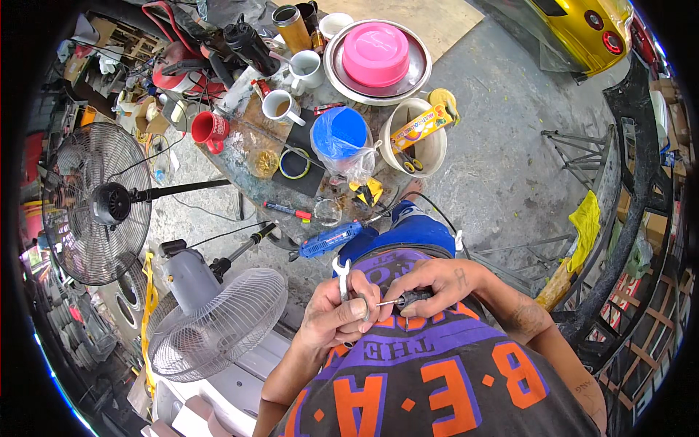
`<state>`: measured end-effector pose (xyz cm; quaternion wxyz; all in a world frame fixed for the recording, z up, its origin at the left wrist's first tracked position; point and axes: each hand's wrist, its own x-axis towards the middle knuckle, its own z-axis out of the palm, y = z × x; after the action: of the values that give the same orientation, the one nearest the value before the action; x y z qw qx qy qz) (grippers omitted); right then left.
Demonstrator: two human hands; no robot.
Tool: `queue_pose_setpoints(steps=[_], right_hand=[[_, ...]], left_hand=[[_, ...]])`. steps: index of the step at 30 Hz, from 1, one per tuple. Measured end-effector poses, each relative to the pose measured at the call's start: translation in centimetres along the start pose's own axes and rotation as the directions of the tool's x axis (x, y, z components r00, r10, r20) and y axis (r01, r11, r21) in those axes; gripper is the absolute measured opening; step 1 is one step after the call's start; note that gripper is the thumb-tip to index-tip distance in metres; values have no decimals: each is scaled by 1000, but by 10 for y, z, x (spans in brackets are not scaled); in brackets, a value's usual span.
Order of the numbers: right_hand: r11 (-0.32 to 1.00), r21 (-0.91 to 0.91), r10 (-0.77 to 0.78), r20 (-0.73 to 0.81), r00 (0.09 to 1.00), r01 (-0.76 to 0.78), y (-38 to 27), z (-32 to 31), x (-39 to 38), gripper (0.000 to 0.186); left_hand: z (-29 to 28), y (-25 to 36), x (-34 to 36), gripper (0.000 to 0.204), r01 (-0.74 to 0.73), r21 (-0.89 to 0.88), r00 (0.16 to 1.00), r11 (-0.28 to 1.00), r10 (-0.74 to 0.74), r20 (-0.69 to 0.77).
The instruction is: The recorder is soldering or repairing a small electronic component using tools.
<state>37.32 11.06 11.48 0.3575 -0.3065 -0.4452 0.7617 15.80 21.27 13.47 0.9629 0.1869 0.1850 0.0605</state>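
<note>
My left hand (336, 317) is closed around a small silver open-ended wrench (343, 278), whose jaw sticks up above my fingers, and it also pinches a small part I cannot make out. My right hand (429, 285) grips a short screwdriver with a black handle (412, 298). Its thin shaft points left into the fingers of my left hand. Both hands are held together close to my chest, over my grey shirt with orange and purple print (437, 371). A blue glue gun (331, 239) lies on the table edge just above my hands.
A cluttered work table (255, 146) holds a red mug (209, 130), white mugs, a blue bowl in a plastic bag (340, 136), a pink bowl on a steel tray (376, 53) and a bucket (417, 146). Two fans (218, 320) stand at left. A yellow car (582, 29) is at top right.
</note>
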Motion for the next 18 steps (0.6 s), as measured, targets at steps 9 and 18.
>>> queue_pose_setpoints(steps=[9, 18], right_hand=[[997, 18, -77, 40, 996, 76, 12, 0, 3, 29], [996, 24, 88, 90, 992, -90, 6, -3, 2, 31]], left_hand=[[7, 9, 1, 17, 76, 64, 997, 995, -74, -31], [15, 13, -1, 16, 66, 77, 995, 995, -60, -84]])
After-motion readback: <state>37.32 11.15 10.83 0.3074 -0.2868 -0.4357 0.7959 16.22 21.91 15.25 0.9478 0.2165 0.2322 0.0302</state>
